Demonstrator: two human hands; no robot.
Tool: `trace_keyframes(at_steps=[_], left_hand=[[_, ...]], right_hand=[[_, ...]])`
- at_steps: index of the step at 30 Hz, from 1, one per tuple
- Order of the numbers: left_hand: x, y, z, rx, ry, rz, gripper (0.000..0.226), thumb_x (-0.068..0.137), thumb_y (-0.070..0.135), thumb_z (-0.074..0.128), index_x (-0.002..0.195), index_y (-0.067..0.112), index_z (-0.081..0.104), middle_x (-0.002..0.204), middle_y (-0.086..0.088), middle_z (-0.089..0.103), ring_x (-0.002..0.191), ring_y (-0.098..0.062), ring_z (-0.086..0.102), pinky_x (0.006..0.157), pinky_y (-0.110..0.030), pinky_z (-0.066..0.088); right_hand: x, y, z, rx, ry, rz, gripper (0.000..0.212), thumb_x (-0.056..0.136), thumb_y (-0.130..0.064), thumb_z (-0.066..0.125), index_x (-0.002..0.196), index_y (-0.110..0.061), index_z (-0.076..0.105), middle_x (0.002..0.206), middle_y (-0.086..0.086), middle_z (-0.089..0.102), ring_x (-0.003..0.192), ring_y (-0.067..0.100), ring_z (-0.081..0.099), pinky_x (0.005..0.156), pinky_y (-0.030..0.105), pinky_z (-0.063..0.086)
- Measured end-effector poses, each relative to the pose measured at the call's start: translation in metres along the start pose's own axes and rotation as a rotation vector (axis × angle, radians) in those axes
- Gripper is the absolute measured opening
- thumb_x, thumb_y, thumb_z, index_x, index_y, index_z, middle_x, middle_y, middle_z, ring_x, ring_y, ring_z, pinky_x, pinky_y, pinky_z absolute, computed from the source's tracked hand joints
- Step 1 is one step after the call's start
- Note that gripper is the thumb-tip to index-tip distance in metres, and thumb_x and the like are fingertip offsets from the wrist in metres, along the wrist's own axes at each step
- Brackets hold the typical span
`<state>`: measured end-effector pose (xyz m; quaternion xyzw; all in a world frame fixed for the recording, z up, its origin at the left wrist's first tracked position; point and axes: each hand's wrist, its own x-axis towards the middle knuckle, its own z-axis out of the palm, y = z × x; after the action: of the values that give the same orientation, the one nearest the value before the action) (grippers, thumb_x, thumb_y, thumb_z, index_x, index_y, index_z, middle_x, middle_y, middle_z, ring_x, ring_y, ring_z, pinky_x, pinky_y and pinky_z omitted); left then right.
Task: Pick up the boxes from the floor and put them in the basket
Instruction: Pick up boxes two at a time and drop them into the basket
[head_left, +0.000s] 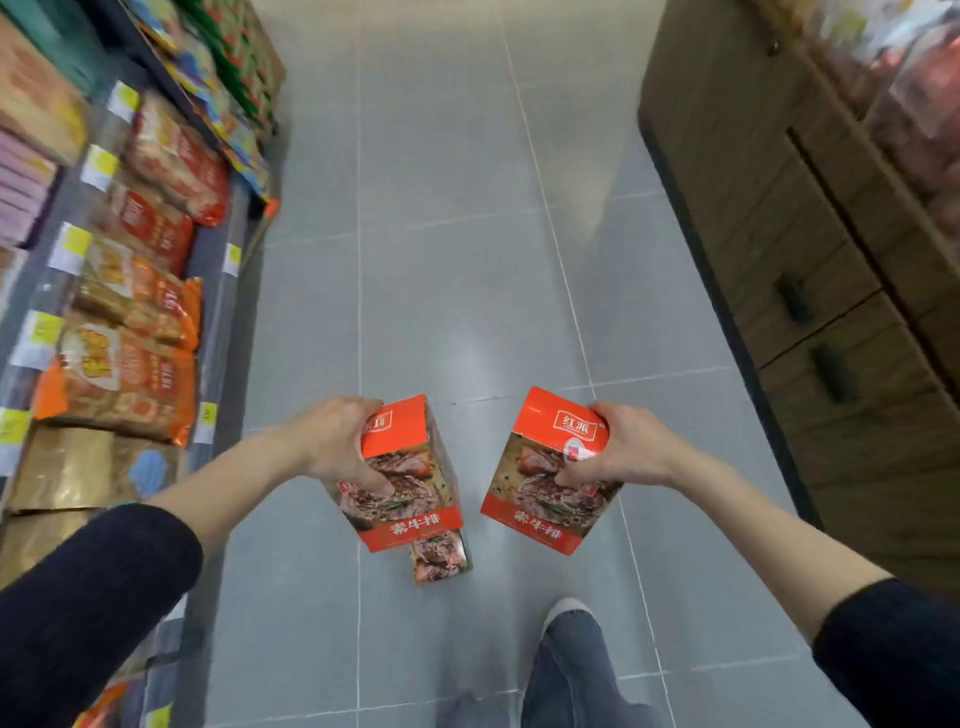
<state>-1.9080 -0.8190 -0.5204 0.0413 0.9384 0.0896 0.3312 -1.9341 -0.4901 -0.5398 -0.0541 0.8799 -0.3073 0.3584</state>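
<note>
Floor (426, 208): grey tile aisle running between shelves (130, 312) on the left and cabinet (779, 234) on the right. Basket not in view. Left box (410, 499) and right box (535, 499) are hanging clear of the floor, one per hand, likely to move both in one trip. Third box (441, 558) is showing under the left box; lying or held, cannot tell. Left hand (337, 441) and right hand (628, 447) are each gripping a box top, fingers curled over its face.
</note>
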Motion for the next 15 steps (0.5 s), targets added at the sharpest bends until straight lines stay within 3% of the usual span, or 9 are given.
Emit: trace_keyframes(at_steps=[5, 11, 15], left_hand=[[-0.165, -0.024, -0.066, -0.171, 0.125, -0.198, 0.081, 0.046, 0.061, 0.08, 0.11, 0.022, 0.051, 0.101, 0.004, 0.062, 0.09, -0.016, 0.059, 0.078, -0.034, 0.05], [-0.365, -0.038, -0.082, -0.339, 0.326, -0.477, 0.085, 0.05, 0.058, 0.081, 0.12, 0.024, 0.048, 0.105, 0.003, 0.059, 0.097, -0.018, 0.057, 0.075, -0.03, 0.045], [-0.49, -0.02, -0.062, -0.369, 0.484, -0.741, 0.083, 0.051, 0.054, 0.082, 0.121, 0.022, 0.05, 0.108, 0.0, 0.061, 0.099, -0.022, 0.058, 0.076, -0.031, 0.046]], right_hand=[[-0.067, -0.144, -0.045, -0.17, -0.097, -0.177, 0.074, 0.051, -0.05, 0.083, 0.11, -0.02, 0.05, 0.1, -0.002, 0.062, 0.09, 0.016, 0.06, 0.078, 0.033, 0.053], [-0.143, -0.303, -0.037, -0.409, -0.205, -0.493, 0.075, 0.049, -0.051, 0.083, 0.109, -0.02, 0.051, 0.1, -0.001, 0.063, 0.09, 0.019, 0.06, 0.08, 0.034, 0.052], [-0.195, -0.392, -0.001, -0.56, -0.316, -0.766, 0.06, 0.056, -0.041, 0.086, 0.099, -0.019, 0.051, 0.094, 0.001, 0.062, 0.085, 0.02, 0.06, 0.075, 0.034, 0.05]])
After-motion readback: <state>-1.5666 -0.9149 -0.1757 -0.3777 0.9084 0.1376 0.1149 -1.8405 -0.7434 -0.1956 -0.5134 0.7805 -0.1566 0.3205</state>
